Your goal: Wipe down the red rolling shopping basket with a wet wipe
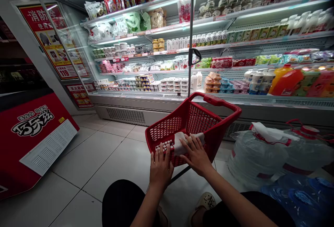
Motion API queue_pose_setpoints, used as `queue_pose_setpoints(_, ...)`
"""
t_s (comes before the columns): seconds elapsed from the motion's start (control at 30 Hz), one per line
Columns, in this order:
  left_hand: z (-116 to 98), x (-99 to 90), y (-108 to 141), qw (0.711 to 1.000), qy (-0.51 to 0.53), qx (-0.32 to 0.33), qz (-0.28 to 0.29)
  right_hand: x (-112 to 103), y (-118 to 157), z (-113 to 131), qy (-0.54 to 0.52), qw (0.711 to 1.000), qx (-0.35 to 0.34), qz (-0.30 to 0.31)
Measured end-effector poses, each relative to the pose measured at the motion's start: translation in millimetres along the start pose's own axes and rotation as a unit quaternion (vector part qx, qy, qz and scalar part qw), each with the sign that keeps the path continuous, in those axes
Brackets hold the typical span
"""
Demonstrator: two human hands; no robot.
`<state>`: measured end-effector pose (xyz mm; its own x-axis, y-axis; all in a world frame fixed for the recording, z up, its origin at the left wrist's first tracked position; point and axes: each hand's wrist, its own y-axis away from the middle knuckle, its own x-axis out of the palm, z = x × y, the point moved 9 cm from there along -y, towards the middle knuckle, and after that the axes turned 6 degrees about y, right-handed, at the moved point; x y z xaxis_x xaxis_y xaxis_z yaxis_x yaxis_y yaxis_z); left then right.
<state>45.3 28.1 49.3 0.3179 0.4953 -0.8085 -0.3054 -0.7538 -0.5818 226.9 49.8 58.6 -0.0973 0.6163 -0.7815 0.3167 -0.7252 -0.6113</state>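
A red plastic shopping basket (167, 126) with a raised handle stands on the floor before my knees. Over its near rim lies a white cloth or wipe (179, 142). My right hand (195, 152) rests on this cloth, pressing it to the rim with its fingers stretched out; whether it grips the cloth is not clear. Fingers apart and holding nothing, my left hand (160, 166) touches the near rim, left of the cloth. Bare mesh shows inside the basket.
An open refrigerated shelf (125, 96) of dairy and drinks runs behind the basket. Large water bottles (258, 157) and blue water jugs (300, 199) stand close on my right. A red freezer (36, 133) is at the left on the tiled floor (104, 150).
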Motion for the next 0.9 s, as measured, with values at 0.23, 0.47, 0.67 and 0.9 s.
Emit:
queue_pose_setpoints(0.23, -6.0, -4.2, 0.7, 0.999, -0.006, 0.024, 0.032, 0.2, 2.2, -13.2, -0.028, 0.997, -0.071, 0.029)
queue_pose_setpoints(0.47, -41.9, -2.7, -3.0, 0.998, 0.010, 0.039, 0.043, 0.6, -4.1, -30.0, -0.033, 0.999, -0.015, 0.023)
queue_pose_setpoints(0.67, -65.7, -6.4, 4.8, 0.996, 0.053, 0.066, 0.036, -3.1, 5.5, 12.8, -0.083, 0.994, -0.054, 0.046)
queue_pose_setpoints(0.9, -21.5, -5.8, 6.3, 0.993, 0.044, 0.103, 0.044, 9.0, 8.3, -56.6, -0.069, 0.995, -0.043, 0.052)
